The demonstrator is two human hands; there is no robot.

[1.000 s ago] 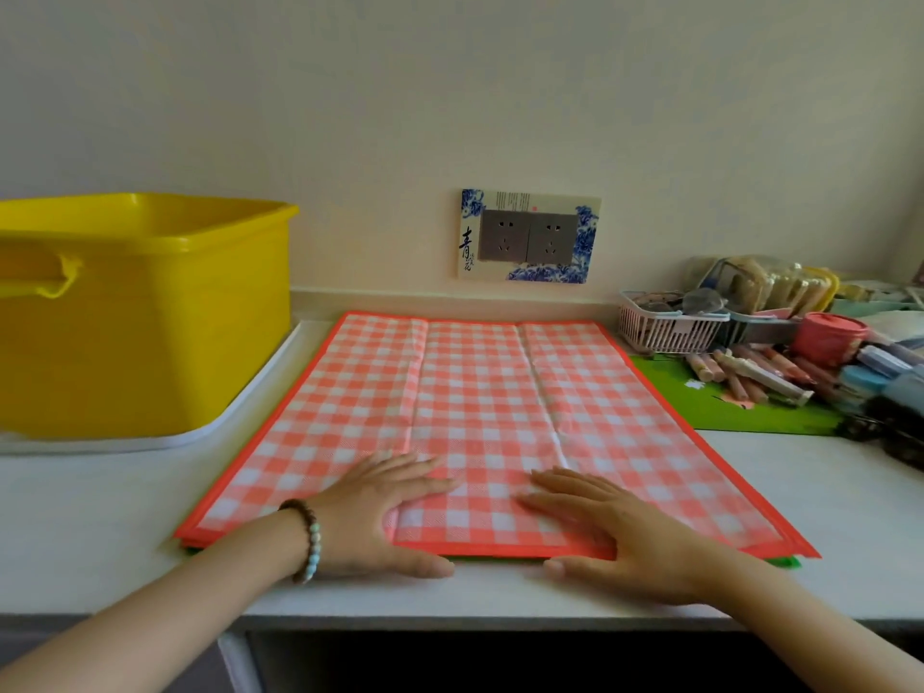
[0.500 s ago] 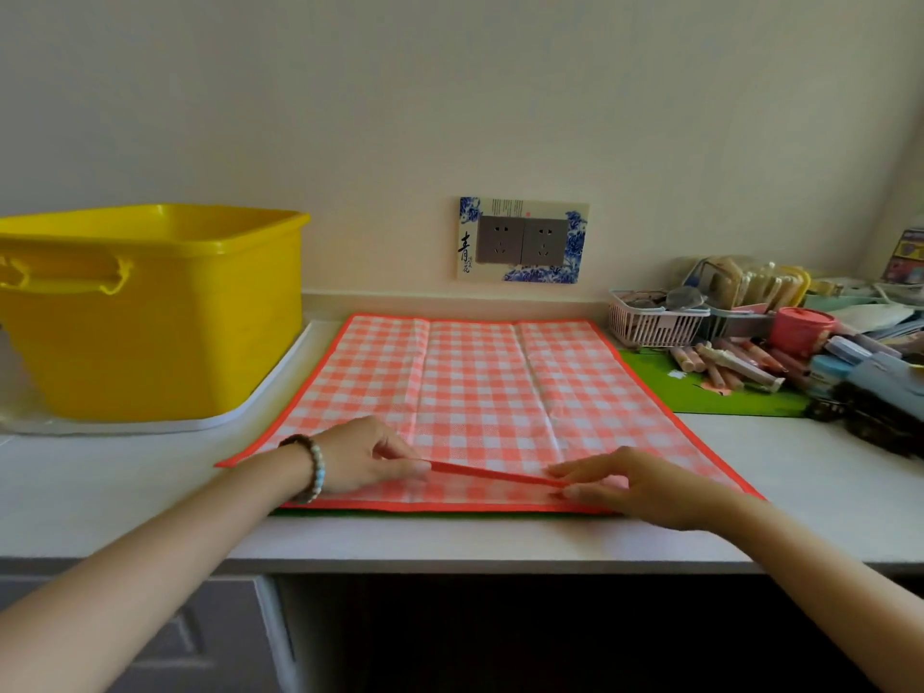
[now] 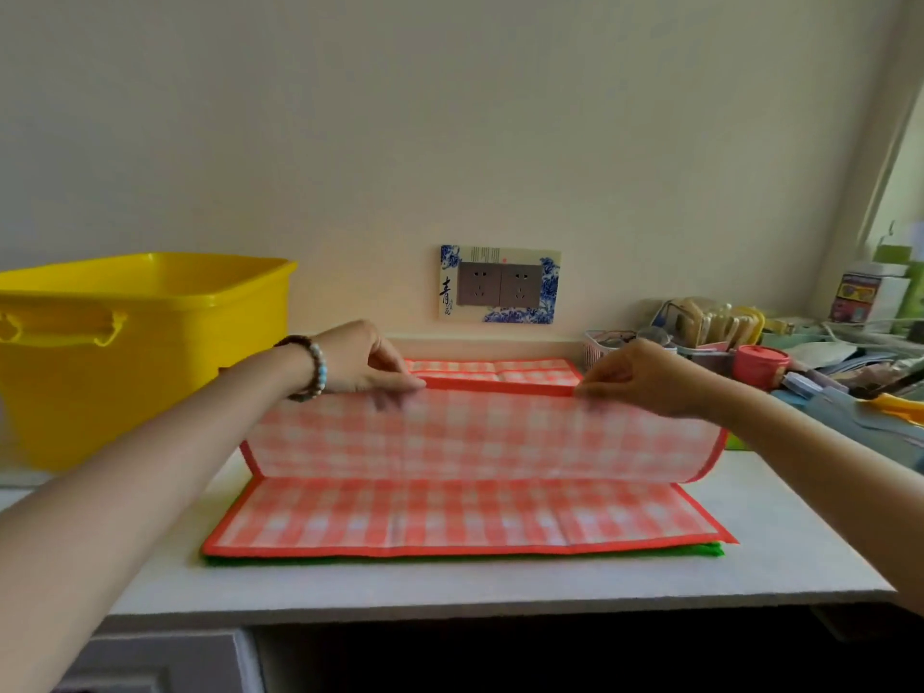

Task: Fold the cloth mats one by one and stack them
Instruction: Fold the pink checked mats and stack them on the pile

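The fingers of your left hand and right hand pinch the lifted edge of the checked mat, mid-frame on the bench. It seems thin, light and floppy; I would hold it nearer both corners.

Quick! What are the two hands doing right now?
Left hand: pinches the lifted edge of the red checked mat.
Right hand: pinches the same edge, farther right.
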